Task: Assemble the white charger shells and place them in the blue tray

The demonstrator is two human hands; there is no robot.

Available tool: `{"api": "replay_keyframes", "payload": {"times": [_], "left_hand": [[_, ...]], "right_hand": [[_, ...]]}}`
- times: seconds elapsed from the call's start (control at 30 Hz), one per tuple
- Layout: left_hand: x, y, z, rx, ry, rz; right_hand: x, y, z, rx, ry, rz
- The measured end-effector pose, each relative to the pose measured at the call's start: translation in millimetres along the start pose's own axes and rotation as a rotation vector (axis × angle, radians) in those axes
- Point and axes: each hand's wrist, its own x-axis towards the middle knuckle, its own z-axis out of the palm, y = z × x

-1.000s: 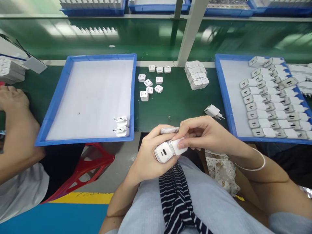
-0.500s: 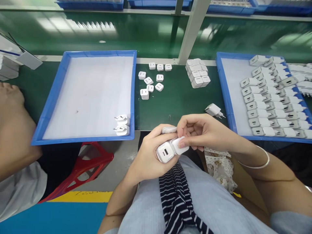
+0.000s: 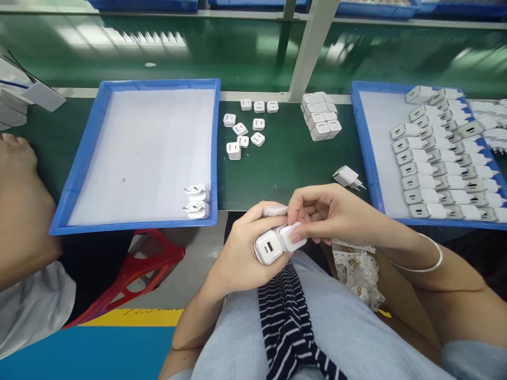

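My left hand [image 3: 247, 248] is closed around a white USB charger [image 3: 269, 247], its slotted end turned up towards me. Against that charger lies a second white squarish piece [image 3: 292, 235], a cap or charger end. My right hand [image 3: 322, 216] pinches it, thumb on its face and fingertips behind. A further flat white cap [image 3: 274, 210] sticks out between my left fingers. On the bench beyond my hands lie loose and stacked small white caps [image 3: 233, 150]. A single white plug charger [image 3: 348, 177] rests on its side near my right wrist.
A blue tray [image 3: 216, 158] at left holds two plug chargers [image 3: 197, 200]. The right blue tray [image 3: 368, 153] carries rows of chargers. Stacked white caps [image 3: 320, 116] stand by the post. Another person's arm [image 3: 24, 206] and a red stool [image 3: 158, 258] are at left.
The view has shifted very slightly. Both hands keep the same hold on the white pieces, and my right forearm has moved a little to the right.
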Motion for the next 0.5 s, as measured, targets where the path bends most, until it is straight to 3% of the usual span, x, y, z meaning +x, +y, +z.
{"api": "replay_keyframes", "payload": {"times": [0.5], "left_hand": [[-1.9, -0.7, 2.7, 0.019, 0.015, -0.020]], "right_hand": [[4.1, 4.1, 1.8, -0.045, 0.013, -0.027]]}}
